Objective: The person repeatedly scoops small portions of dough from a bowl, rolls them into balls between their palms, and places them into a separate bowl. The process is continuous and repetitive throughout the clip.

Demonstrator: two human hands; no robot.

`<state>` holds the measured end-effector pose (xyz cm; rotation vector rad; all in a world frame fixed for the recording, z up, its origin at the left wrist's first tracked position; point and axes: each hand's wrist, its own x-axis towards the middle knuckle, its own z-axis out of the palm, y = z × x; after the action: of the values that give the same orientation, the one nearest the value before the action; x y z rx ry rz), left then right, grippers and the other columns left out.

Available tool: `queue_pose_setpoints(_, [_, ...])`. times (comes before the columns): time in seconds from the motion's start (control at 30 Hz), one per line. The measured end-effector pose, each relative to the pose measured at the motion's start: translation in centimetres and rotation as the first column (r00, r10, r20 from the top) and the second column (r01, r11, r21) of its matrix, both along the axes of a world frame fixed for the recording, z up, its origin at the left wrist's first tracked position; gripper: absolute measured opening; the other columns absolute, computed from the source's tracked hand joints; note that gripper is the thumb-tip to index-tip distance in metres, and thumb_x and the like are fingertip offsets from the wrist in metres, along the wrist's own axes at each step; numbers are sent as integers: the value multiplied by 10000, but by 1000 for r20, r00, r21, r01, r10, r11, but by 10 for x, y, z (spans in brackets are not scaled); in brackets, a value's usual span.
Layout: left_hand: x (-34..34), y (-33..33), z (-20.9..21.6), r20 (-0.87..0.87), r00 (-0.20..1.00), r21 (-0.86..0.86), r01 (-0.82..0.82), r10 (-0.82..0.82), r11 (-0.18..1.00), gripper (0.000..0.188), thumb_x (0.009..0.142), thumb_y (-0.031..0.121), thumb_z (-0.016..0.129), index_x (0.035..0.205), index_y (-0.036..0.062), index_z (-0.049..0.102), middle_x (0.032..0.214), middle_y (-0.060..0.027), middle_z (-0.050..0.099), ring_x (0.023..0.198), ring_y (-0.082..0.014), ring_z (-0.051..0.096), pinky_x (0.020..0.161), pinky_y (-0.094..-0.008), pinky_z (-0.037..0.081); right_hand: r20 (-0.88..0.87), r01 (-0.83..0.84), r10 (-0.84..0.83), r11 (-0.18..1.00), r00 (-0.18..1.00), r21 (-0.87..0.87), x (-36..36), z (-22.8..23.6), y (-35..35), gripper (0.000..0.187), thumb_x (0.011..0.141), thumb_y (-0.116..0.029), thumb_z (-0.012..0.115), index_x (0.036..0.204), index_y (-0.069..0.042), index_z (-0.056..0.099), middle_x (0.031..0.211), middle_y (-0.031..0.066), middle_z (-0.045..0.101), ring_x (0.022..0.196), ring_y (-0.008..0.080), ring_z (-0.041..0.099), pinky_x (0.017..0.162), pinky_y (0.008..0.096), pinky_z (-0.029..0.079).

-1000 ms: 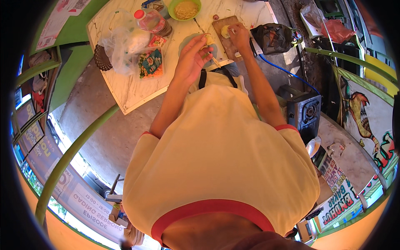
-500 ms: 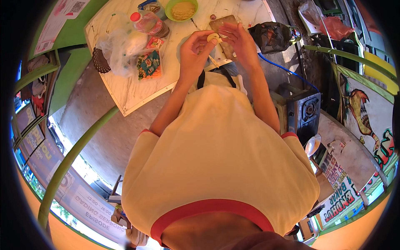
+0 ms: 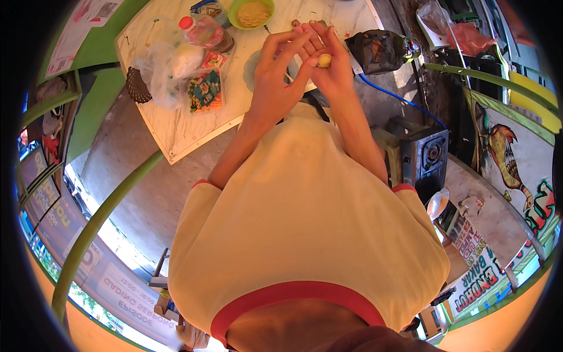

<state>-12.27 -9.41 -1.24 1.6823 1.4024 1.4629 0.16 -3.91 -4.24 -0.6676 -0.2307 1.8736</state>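
A small, rounded yellow lump that looks like dough rests on the palm of my right hand. That hand is turned up, its fingers reaching toward the far side of the table. My left hand leans in from the left with its fingers stretched out toward the right hand's fingers, its thumb tip at the lump. Behind them stands a green bowl of yellowish, dough-like mass. Under the left hand, part of a greyish round plate shows; my hands hide most of the cutting board area.
Left on the marble-patterned table are a red-capped bottle, a clear plastic bag and a tray of cut vegetables. A black bag sits at the right edge. A gas stove stands to my right, near a blue hose.
The yellow piece was a flat disc at my left fingers; now it appears as a rounded lump on my right palm. Both hands have come closer together, and the right has turned palm up.
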Motion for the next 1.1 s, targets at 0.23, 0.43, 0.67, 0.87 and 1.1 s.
queue_pose_setpoints(0.23, [27,9,20,820,571,-204,232,37,951,796,1095,636,223,1673,99,117,1669,-178,267,1557,-296,241,1263,-461,161,523,-230,-385,593,760,772,-19,45,-31,561,1138,-380,356,1439,61,527,1476,241,557,1376,361,545,1171,453,397])
queue_pose_setpoints(0.43, [37,13,73,923,381,-63,9,55,998,715,1108,555,317,1657,106,229,1690,-173,282,1570,-278,244,1271,-404,194,630,-359,-407,565,661,743,-19,48,-53,864,1073,-638,186,1548,45,415,1590,225,441,1481,355,416,1223,459,290])
queue_pose_setpoints(0.67, [35,-1,42,903,429,-127,264,2,956,665,1113,515,359,1627,120,214,1599,-178,386,1501,-296,372,1197,-448,351,694,-388,-533,579,485,717,-18,66,-36,952,1045,-724,151,1571,34,386,1627,216,386,1518,343,340,1249,453,229])
queue_pose_setpoints(0.87, [32,10,25,968,191,-225,355,165,908,514,1087,197,539,1529,33,334,1484,-171,529,1388,-270,527,1136,-386,471,656,-393,-567,527,498,753,-6,63,-30,864,1068,-684,180,1501,-17,518,1591,205,435,1505,368,371,1234,453,257])
queue_pose_setpoints(1.1, [18,23,15,993,24,-119,405,120,907,450,1091,153,482,1505,21,364,1516,-214,490,1430,-290,484,1222,-413,412,664,-674,-676,332,318,660,42,58,-31,425,1033,-426,571,1254,-107,744,1536,181,501,1475,404,399,1215,556,248])
